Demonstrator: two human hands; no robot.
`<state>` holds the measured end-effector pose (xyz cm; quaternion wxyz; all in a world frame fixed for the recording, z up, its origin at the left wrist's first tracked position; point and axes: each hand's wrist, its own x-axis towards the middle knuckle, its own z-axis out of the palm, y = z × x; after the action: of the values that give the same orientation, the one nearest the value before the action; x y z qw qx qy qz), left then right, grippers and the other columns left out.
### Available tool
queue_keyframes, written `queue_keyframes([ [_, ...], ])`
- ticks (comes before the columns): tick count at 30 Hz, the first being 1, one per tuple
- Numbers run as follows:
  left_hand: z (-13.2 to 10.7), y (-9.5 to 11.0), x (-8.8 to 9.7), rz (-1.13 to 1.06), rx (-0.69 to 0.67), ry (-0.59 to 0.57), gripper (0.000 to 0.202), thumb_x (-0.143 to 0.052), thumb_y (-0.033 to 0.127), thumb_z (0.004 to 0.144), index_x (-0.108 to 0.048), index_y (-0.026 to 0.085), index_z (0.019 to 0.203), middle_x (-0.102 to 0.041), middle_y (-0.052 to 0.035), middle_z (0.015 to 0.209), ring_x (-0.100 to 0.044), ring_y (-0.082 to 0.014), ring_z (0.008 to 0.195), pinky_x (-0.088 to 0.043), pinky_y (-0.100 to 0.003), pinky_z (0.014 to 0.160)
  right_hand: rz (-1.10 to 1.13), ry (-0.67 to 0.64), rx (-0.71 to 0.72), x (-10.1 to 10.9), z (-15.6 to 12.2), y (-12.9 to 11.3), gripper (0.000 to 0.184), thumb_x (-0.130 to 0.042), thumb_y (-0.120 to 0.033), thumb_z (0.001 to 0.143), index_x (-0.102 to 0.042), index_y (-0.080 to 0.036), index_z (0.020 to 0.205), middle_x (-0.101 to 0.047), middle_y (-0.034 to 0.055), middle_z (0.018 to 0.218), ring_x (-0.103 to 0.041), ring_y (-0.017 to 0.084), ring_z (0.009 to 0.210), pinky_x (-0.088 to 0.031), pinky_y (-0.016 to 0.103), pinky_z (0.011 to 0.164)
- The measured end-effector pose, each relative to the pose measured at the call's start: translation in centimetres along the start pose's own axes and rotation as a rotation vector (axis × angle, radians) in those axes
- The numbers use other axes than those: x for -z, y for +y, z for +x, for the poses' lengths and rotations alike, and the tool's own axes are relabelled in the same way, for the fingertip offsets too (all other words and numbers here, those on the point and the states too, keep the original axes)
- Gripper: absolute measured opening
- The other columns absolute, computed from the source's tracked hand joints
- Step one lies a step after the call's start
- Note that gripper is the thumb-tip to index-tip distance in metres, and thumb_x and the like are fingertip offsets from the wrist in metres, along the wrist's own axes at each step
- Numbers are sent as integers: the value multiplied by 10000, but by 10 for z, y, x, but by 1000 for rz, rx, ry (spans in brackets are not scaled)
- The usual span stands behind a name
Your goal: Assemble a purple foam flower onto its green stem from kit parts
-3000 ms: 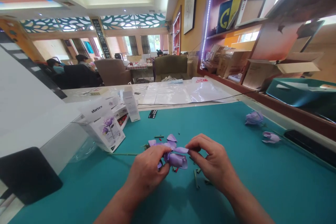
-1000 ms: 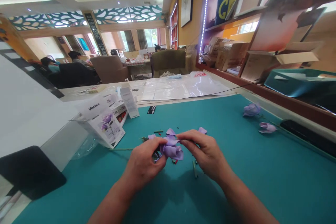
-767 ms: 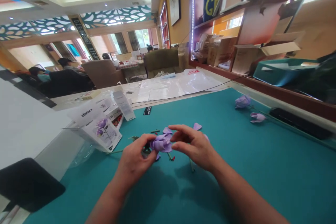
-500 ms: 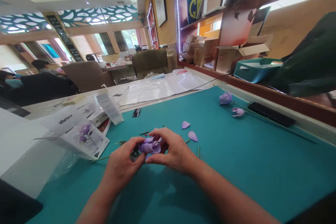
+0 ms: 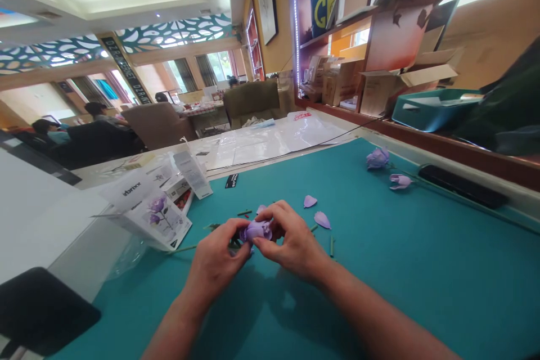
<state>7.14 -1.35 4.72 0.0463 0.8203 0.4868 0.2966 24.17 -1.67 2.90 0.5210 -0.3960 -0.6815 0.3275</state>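
A small purple toy rose head (image 5: pixel 258 230) is held between my two hands just above the teal mat (image 5: pixel 405 270). My left hand (image 5: pixel 223 250) is closed round its base, which the fingers partly hide. On the other side, my right hand (image 5: pixel 291 239) pinches the petals with thumb and fingertips. Beyond the right hand lie two loose purple petals, one (image 5: pixel 310 201) a little farther off than the other petal (image 5: pixel 322 220). Short green stem pieces (image 5: pixel 332 246) are scattered around the hands.
A finished purple rose (image 5: pixel 377 158) and a bud (image 5: pixel 400 181) lie at the back right beside a long black object (image 5: pixel 462 185). At left stands an opened white box (image 5: pixel 154 214) with a rose picture. Clear plastic sheeting (image 5: pixel 257 143) covers the table behind. People sit farther back.
The view has shifted, so everything appears farther right. My right thumb has closed in from below the flower onto its petals; my left hand keeps its hold.
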Motion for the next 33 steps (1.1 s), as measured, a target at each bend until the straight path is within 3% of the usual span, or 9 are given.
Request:
queue_keyframes([
  [4,1,1,0,-15,8,-12,196,-498,257,797,-605,240,961,-704,19,825,-660,-146,698,-501,-213,571,-3,6,8,-2,-1,0,234,-655,-99,710,-589,-192,914,-511,3,915,-538,89,697,-481,234,641],
  [8,1,-6,0,-28,33,3,203,-515,301,792,-605,237,963,-699,19,816,-659,-151,675,-494,-215,546,18,1,35,5,2,7,279,-690,-243,748,-597,-202,1007,-527,16,956,-550,89,678,-491,237,630],
  [11,0,-14,2,-35,94,35,220,-524,313,786,-607,249,981,-694,25,806,-666,-160,694,-489,-217,552,-73,150,16,28,12,23,249,-604,-346,828,-607,-196,1027,-571,35,939,-555,108,668,-479,246,610],
  [14,0,-20,9,-33,130,31,244,-536,355,785,-608,255,996,-687,27,783,-666,-168,686,-496,-229,576,-386,264,-144,61,22,46,198,-539,-314,862,-630,-187,983,-622,45,900,-584,147,727,-462,273,671],
  [17,1,-23,17,-27,152,41,270,-532,382,779,-607,250,1002,-693,15,795,-668,-182,699,-507,-248,599,-846,66,-416,86,23,69,208,-555,-251,827,-658,-204,1001,-644,71,1022,-594,209,915,-422,290,729],
  [19,2,-23,22,-18,172,54,286,-531,385,775,-606,243,1012,-700,5,813,-668,-190,719,-514,-260,617,-926,-20,-501,93,21,81,236,-614,-238,760,-679,-180,979,-637,109,1043,-598,248,911,-400,298,669],
  [25,0,-20,35,-14,200,42,335,-501,389,800,-620,237,1074,-709,3,837,-658,-169,648,-510,-254,607,-941,-112,-545,90,15,102,93,-625,-204,714,-675,-158,777,-633,115,922,-597,224,795,-337,281,597],
  [33,-5,-24,36,-77,264,-48,365,-475,352,784,-619,202,1084,-705,-22,901,-614,-132,501,-498,-264,566,-755,-105,-508,87,21,105,50,-601,-140,698,-585,-187,706,-635,21,704,-561,154,658,-336,237,550],
])
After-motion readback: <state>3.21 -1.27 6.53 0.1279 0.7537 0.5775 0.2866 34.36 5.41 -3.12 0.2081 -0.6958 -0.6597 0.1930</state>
